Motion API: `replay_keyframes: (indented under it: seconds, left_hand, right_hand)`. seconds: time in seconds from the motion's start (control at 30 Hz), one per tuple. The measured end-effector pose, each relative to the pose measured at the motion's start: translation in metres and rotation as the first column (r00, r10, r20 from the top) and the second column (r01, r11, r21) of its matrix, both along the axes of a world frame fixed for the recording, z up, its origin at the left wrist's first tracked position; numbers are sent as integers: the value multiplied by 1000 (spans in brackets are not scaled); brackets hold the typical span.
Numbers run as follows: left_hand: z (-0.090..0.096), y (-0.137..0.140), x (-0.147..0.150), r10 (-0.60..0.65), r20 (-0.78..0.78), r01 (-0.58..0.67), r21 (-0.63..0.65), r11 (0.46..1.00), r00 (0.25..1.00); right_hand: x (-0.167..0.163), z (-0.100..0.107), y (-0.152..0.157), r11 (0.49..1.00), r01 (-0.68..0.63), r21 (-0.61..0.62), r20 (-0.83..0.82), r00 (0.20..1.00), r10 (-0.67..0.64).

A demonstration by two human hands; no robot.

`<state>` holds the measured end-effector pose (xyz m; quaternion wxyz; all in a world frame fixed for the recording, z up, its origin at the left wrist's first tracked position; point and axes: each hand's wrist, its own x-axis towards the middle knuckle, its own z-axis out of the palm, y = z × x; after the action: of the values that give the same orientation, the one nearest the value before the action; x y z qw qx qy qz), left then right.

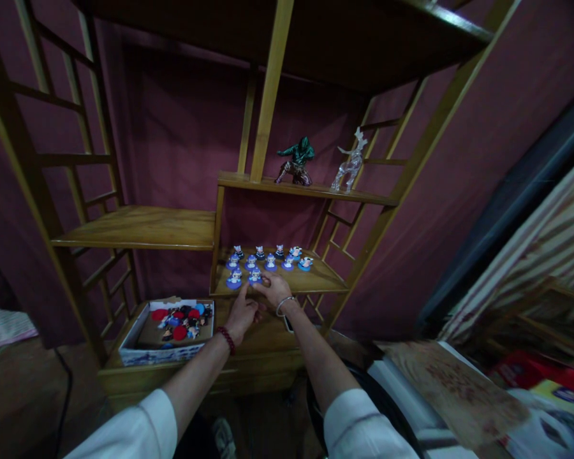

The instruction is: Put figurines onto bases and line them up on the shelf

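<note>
Both my hands meet at the front edge of a low wooden shelf (296, 280) with rows of small figurines. My right hand (275, 291) has its thumb and fingertips at the side of a purple-based figurine (255, 275) in the front row. Below that figurine, my left hand (243, 313) points its index finger up at the base, the other fingers loosely bent and holding nothing visible. Left of it stands a matching purple figurine (234, 278). Behind are more purple figurines (270, 261), blue-based ones (305, 263) and dark-based ones (259, 252).
An open box (167, 354) of jumbled red, blue and black figurines sits at lower left. Above, a dark green figure (297, 159) and a clear deer figurine (350, 162) stand on a higher shelf (325, 190). A wooden upright (217, 239) borders the low shelf's left side.
</note>
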<state>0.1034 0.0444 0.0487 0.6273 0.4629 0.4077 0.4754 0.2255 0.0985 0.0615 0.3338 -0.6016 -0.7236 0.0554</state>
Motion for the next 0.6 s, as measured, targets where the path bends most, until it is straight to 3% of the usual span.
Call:
replay_keyframes:
  seconds: [0.6]
  left_hand:
    - [-1, -5, -3, -14, -31, 14, -2, 1000, 999]
  right_hand:
    - [-2, -2, -1, 996, -63, -59, -241, 969, 47]
